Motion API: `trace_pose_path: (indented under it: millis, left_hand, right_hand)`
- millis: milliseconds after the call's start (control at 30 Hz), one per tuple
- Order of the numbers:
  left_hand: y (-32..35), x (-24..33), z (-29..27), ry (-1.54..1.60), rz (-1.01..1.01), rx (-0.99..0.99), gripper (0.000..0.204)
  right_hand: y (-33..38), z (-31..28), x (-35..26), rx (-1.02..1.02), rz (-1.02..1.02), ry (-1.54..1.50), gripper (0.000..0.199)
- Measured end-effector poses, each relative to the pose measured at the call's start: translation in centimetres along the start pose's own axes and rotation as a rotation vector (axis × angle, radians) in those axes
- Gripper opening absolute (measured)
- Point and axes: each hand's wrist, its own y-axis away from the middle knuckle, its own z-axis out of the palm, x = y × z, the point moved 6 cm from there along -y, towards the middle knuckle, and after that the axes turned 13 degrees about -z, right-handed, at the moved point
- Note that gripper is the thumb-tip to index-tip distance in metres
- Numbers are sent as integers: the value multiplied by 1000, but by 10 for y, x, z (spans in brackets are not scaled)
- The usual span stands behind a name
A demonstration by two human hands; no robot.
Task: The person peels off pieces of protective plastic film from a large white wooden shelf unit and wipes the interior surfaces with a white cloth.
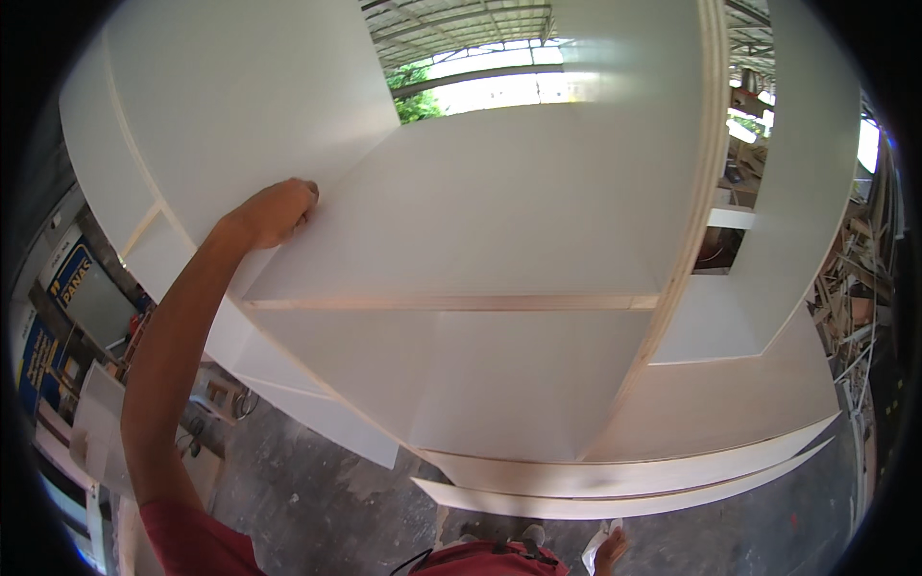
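Observation:
A large white cabinet with bare plywood edges stands before me, with a horizontal shelf (480,211) between its upright panels. My left hand (274,213) reaches into it, at the corner where the shelf meets the left side panel (240,86). Its fingers are curled closed, and whatever they may hold is hidden. Low at the bottom edge, beside my body, my right hand (610,550) is closed on a crumpled white cloth or paper (592,554); which of these it is I cannot tell.
Two long pale boards (624,504) run across the cabinet's base, close to my feet. Scrap wood (850,278) is heaped at the far right. On the left, a small stool (216,396) and leaning printed panels (86,288) stand on the grey concrete floor (317,499).

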Motion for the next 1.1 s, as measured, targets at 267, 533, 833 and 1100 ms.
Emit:
trace_pose_path:
  millis: [267, 533, 833, 1100]
  left_hand:
    - [-41, 126, -42, 182, 471, 234, 13]
    - [-54, 281, -94, 103, 623, 179, 15]
    - [-82, 291, -88, 138, 689, 247, 13]
    - [-80, 289, -99, 226, 607, 242, 12]
  right_hand:
    - [-28, -26, -23, 102, 28, 22, 58]
    - [-65, -64, -76, 279, -27, -180, 57]
    - [-3, -56, 20, 311, 129, -110, 57]
    - [26, -46, 39, 225, 184, -40, 57]
